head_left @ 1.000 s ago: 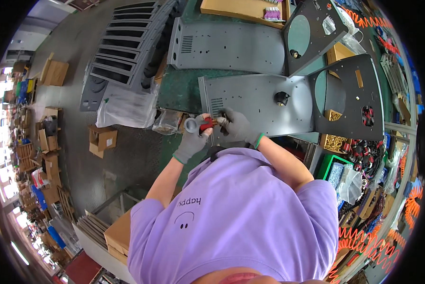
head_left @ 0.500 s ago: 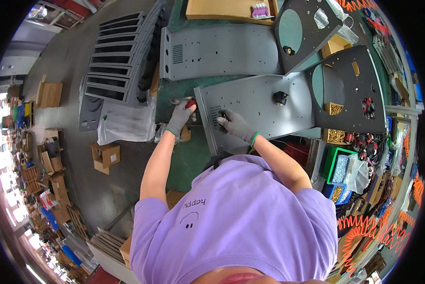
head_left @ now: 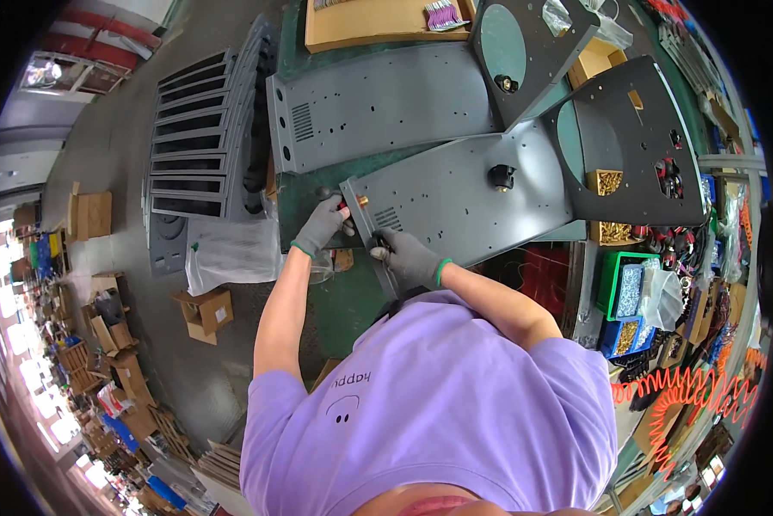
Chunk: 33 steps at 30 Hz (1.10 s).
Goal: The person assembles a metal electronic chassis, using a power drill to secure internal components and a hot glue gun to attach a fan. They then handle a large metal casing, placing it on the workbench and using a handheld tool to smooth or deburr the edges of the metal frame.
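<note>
A grey sheet-metal panel lies before me, with slots and small holes near its left end. My left hand, in a grey glove, is closed on a red part at the outer side of the panel's raised left flange. A brass threaded end shows on the flange's inner side. My right hand, also gloved, is closed by the flange's near part. A small dark thing shows at its fingers, its kind unclear. A black fitting stands on the panel farther right.
A second grey panel lies beyond. Upright dark plates with large round cutouts, one a black plate, rise at the right. Bins of brass fittings and a green bin stand near right. Slotted grey panels are stacked at left.
The brass end now shows through the flange beside my left hand. My right hand has come off the slotted area, nearer to me along the flange. The whole view has shifted slightly.
</note>
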Each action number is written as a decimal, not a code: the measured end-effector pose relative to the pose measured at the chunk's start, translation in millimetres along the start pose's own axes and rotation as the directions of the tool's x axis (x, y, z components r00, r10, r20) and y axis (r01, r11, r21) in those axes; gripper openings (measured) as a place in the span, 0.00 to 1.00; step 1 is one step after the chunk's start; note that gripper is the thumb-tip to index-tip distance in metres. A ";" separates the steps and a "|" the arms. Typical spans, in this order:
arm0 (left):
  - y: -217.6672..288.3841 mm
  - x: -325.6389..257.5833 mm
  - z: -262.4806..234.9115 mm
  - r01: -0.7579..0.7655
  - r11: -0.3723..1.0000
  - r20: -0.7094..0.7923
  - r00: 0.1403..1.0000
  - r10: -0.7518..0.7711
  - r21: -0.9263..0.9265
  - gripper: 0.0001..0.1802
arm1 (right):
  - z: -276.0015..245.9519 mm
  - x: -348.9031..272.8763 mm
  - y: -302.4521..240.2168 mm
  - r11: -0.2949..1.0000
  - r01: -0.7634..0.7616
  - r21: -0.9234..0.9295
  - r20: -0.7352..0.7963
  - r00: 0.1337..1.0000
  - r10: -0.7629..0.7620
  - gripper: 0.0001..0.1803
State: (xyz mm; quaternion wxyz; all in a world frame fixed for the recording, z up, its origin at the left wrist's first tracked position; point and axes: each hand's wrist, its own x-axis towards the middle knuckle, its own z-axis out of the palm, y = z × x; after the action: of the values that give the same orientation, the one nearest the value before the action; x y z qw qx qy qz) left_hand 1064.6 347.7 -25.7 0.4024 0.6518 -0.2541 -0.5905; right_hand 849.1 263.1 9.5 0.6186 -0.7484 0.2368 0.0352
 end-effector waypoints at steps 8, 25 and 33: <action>-44.9 3.9 29.8 -0.290 0.941 -0.428 0.839 0.337 0.173 0.17 | 8.7 9.9 15.7 0.997 0.013 -0.079 0.015 1.000 -0.012 0.18; -7.2 -17.3 90.8 -0.163 0.935 -0.728 0.591 0.348 0.314 0.25 | -20.9 43.9 29.6 0.999 0.042 0.005 -0.194 0.980 -0.040 0.25; -31.3 -12.7 74.7 -0.127 0.941 -0.731 0.600 0.326 0.315 0.33 | -22.6 94.1 44.5 0.986 0.169 -0.002 0.001 0.986 -0.169 0.31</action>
State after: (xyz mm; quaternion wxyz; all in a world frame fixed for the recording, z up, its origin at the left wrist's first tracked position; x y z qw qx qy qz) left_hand 985.1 358.2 -42.8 0.4654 0.8455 -0.2045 -0.1634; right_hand 909.4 207.1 -58.2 0.6186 -0.7664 0.1722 -0.0169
